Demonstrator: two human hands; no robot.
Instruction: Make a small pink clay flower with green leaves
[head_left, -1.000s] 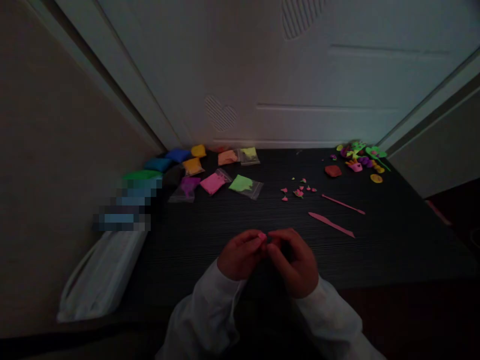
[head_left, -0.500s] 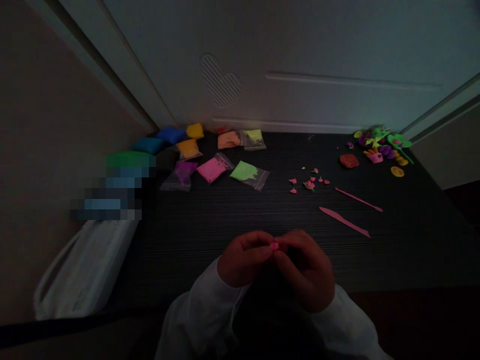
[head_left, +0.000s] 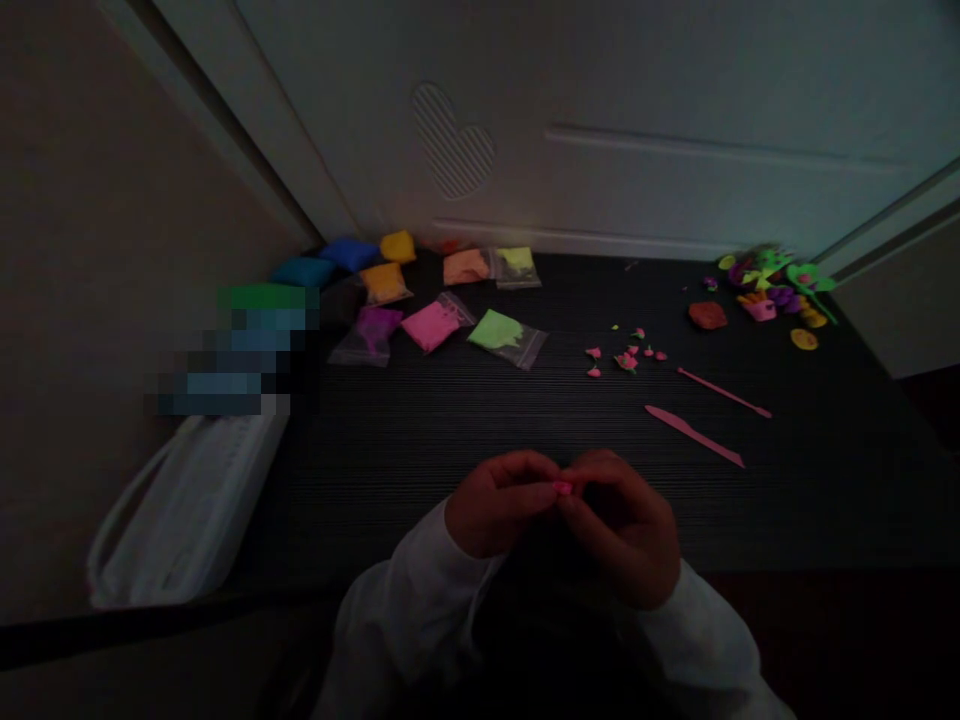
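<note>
A small piece of pink clay (head_left: 562, 488) is pinched between the fingertips of both hands, above the front of the dark table (head_left: 390, 430). My left hand (head_left: 499, 505) grips it from the left with thumb and forefinger. From the other side, the fingertips of my right hand (head_left: 626, 525) press on it. Its far side is hidden by the fingers. Beyond the hands lie several tiny pink clay flowers with green bits (head_left: 626, 362). To their right rest a pink modelling knife (head_left: 694, 436) and a thin pink modelling stick (head_left: 724, 392).
Bags of coloured clay, among them pink (head_left: 431, 325), light green (head_left: 496, 330) and purple (head_left: 379, 325), lie at the back left. A white case-like object (head_left: 202, 500) stands at the left edge. Finished clay shapes (head_left: 780, 285) and a reddish-brown lump (head_left: 707, 316) sit back right.
The view has shifted slightly, so the table items appear a little higher and further right. Both hands stay together on the pink clay, which now looks turned and flatter between the fingertips.
</note>
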